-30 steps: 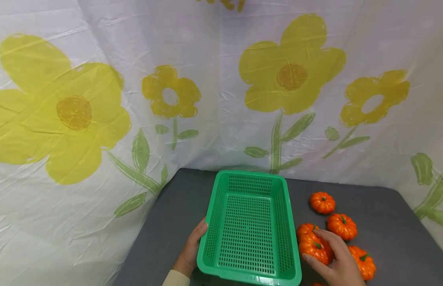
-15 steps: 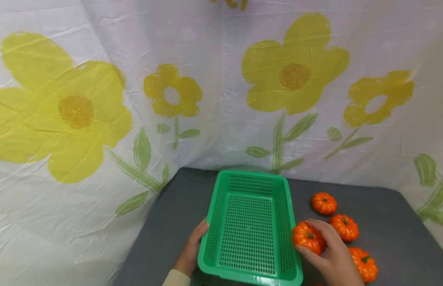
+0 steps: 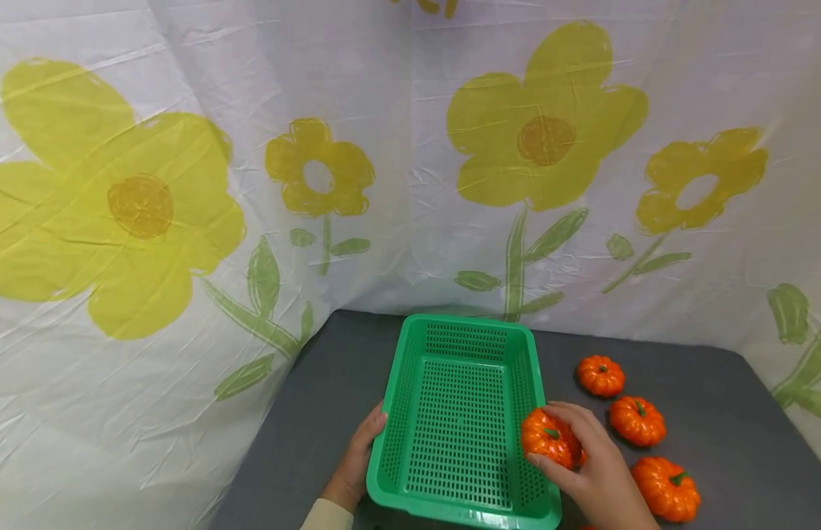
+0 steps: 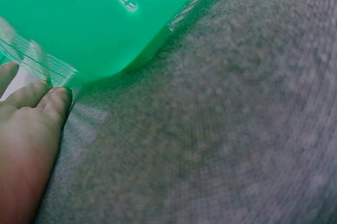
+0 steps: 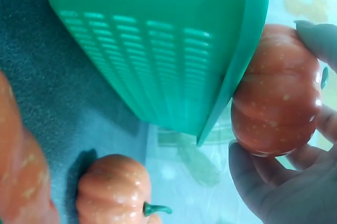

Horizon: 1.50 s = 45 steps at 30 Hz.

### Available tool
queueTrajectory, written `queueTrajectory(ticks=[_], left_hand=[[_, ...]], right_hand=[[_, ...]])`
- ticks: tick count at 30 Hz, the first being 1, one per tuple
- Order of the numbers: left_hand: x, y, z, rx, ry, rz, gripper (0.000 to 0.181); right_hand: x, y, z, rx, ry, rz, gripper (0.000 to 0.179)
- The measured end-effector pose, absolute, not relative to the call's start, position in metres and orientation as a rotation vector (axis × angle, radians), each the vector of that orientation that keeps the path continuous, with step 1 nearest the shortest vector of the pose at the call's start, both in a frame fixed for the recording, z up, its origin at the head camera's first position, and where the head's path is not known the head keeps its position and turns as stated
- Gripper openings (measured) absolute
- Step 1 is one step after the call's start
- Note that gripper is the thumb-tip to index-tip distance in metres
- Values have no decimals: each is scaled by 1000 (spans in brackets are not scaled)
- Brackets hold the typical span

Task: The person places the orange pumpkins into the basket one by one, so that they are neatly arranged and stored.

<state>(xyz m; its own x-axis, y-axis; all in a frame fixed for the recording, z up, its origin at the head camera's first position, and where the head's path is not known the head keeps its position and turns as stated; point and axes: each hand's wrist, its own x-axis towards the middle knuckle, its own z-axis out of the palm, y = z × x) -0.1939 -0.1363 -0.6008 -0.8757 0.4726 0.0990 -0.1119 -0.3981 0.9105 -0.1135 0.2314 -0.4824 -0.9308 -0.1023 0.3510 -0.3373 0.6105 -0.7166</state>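
Note:
A green perforated plastic basket (image 3: 459, 419) stands on the dark grey tabletop, with no pumpkin inside. My left hand (image 3: 357, 456) holds its left rim; in the left wrist view the fingers (image 4: 52, 97) touch the side under the lip. Between the thumb and fingers of my right hand (image 3: 592, 464) is a small orange pumpkin (image 3: 548, 438) with a green stem. It is at the basket's right rim in the head view. From the right wrist, this pumpkin (image 5: 276, 92) appears close against the outer edge of the rim; whether they touch, I cannot tell.
Right of the basket lie more pumpkins: one at the back (image 3: 600, 376), a middle pumpkin (image 3: 638, 421) and a front pumpkin (image 3: 666, 489). An orange sliver (image 3: 587, 527) shows at the bottom edge. A white cloth (image 3: 410, 243) with yellow flowers hangs behind the table.
My right hand has carried the pumpkin left, from the group beside the basket to the right rim. The left hand and the basket have stayed in place.

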Motion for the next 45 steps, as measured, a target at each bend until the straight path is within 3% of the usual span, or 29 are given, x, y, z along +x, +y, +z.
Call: queueTrajectory(ticks=[22,45], left_hand=[[-194,-135,-602,505,1469,2324,66],[-194,-137,-603,529,1467,2329,65]], right_hand=[[-126,208,-466,555,-2462,1333,60],[-145,191,-467,586,-2487,1365,55]])
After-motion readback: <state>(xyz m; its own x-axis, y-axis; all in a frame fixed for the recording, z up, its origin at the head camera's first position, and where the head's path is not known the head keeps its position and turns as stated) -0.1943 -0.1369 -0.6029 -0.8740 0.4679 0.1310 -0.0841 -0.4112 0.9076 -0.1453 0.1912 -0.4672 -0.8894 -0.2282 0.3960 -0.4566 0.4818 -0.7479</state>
